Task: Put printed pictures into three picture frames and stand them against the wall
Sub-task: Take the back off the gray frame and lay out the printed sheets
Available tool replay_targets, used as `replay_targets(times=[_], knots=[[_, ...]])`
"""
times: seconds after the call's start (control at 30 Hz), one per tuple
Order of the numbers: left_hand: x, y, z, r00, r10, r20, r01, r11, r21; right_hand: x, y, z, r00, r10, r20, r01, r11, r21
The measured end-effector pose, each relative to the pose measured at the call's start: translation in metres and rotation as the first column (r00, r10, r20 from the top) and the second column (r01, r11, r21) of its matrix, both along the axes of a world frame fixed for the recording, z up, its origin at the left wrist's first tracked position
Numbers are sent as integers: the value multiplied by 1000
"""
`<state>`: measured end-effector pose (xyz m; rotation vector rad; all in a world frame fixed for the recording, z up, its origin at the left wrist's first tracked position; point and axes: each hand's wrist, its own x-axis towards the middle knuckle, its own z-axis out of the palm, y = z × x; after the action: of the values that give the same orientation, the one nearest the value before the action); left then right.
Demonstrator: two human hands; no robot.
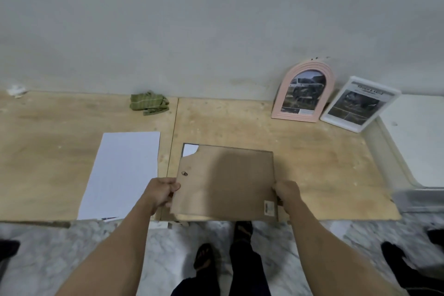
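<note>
A wooden tabletop [240, 125] runs along a pale wall [216, 19], seen from above by the person working at it. At far left, against the wall, sits a small crumpled white scrap [16, 91], too blurred to identify. Nearer the middle lies a bunched green cloth [149, 103], and in front of it a blank white sheet of paper [122, 173] lies flat, its near edge reaching the table's edge. Next comes the left hand [161, 192], fingers curled around the left side of a brown frame backing board [225, 180], thumb on top. The board lies face down near the table's front edge; a white corner of paper [189, 149] peeks from a notch at its far left corner, and whether that is a printed picture cannot be told. The right hand [287, 191] pinches the board's right side, its fingertips hidden beneath. The frame under the board is barely visible. Further right, a pink arched frame [303, 91] and a white rectangular frame [360, 103] lean against the wall, filled. This looks like the third frame being closed; next, the backing likely needs seating and fastening, then standing beside the others.
</note>
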<state>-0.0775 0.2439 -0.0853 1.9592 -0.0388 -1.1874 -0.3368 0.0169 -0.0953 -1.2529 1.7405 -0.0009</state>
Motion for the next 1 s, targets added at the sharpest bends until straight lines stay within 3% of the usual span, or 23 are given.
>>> replay_targets(times=[0.13, 0.23, 0.4, 0.53, 0.6, 0.67, 0.73, 0.83, 1.0], knots=[[-4, 3, -28, 997, 0, 80, -6, 998, 70, 2, 8, -13, 999, 32, -41, -33, 999, -41], [-9, 2, -39, 973, -99, 206, 68, 986, 151, 3, 15, -16, 996, 59, -62, -62, 996, -60], [-12, -11, -41, 919, -153, 364, 75, 973, 218, 7, 19, -8, 997, 74, 21, -72, 994, -83], [-5, -40, -36, 881, -198, 429, 128, 974, 187, -4, 25, -7, 959, 270, 85, -255, 955, -154], [-1, -55, -35, 851, -269, 451, 200, 960, 195, -12, 28, -14, 894, 447, -31, -447, 886, -122], [1, -66, -34, 797, -358, 487, 270, 932, 243, -17, 32, -21, 731, 646, -219, -664, 747, -12], [0, -77, -34, 742, -453, 495, 334, 889, 312, -22, 40, -26, 593, 736, -326, -766, 641, 51], [-1, -87, -34, 693, -560, 454, 414, 825, 385, -29, 47, -31, 546, 735, -402, -808, 588, -24], [-1, -98, -36, 712, -565, 417, 393, 812, 431, -30, 43, -34, 554, 696, -457, -815, 566, -126]])
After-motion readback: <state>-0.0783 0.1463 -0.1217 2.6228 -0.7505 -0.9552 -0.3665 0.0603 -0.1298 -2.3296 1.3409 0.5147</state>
